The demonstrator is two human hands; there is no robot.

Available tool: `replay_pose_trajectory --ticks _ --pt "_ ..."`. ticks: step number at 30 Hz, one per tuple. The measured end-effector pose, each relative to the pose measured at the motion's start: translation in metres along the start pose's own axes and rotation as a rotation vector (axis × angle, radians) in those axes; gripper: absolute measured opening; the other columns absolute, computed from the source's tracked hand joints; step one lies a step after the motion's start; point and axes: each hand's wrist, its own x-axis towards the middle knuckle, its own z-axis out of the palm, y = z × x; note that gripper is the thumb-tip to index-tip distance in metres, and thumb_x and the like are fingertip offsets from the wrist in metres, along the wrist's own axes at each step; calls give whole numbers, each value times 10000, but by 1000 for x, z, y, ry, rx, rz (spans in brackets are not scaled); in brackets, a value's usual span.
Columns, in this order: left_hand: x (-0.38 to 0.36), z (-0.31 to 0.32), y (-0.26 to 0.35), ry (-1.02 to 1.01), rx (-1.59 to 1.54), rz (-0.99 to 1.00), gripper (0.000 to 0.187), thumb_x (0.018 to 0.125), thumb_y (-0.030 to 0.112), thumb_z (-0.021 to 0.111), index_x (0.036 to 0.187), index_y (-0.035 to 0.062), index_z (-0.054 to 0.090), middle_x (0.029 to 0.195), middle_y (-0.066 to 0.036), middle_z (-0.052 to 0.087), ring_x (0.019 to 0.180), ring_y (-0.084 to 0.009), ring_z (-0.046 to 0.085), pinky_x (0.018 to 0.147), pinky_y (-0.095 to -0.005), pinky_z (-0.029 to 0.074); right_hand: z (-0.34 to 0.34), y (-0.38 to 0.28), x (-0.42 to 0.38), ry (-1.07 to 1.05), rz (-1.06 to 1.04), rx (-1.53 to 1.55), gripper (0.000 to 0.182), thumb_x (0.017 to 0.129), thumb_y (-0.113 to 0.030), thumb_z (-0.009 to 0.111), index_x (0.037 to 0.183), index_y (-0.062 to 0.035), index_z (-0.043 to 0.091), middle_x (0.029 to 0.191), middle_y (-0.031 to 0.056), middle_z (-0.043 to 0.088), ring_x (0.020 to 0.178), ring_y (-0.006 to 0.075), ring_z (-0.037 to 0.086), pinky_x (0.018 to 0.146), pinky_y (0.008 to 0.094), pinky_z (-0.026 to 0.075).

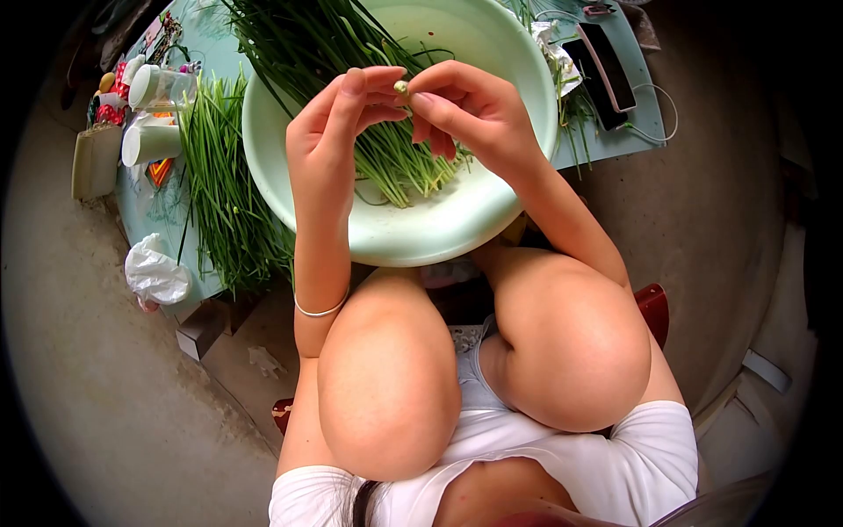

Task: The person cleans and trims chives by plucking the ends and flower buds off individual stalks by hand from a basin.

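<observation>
Above a pale green basin [395, 241], my left hand [338, 119] and my right hand [470, 110] meet at the fingertips. Between them is a small pale green bud [401, 87]. The fingertips of my right hand pinch it, and my left fingers are bent close beside it, their grip partly unclear. Long green stalks [299, 44] lie in the basin behind and below my hands, their pale ends [408, 176] toward me. A second pile of green stalks [228, 193] lies on the table, left of the basin.
White cups [151, 143] and a beige container [97, 162] stand at the table's left. A crumpled white bag [158, 270] is at the lower left edge. A phone [606, 66] with a white cable lies at the right. My knees are just below the basin.
</observation>
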Motion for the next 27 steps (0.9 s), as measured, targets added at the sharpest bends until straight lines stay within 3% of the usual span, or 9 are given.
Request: replay_pose_trajectory --ticks 2,9,27 --pt "0 -2 0 -83 -15 -6 217 911 133 582 1044 -26 646 920 -70 658 835 -117 614 751 -231 496 -1 -1 0 12 -3 16 134 911 -90 557 994 8 592 695 56 615 537 70 542 461 192 418" --pt "-1 0 1 -33 81 -39 200 878 123 630 1009 -24 663 886 -60 666 806 -108 612 745 -225 486 0 0 0 -5 -9 11 139 906 -105 562 995 -7 604 707 37 619 566 62 558 476 186 427" --pt "4 -7 0 27 -110 -78 242 942 214 530 1010 -3 615 922 -112 683 757 -111 632 584 -206 462 0 -2 0 -30 -2 37 132 911 -95 533 980 -10 606 694 55 613 532 73 551 457 192 418"
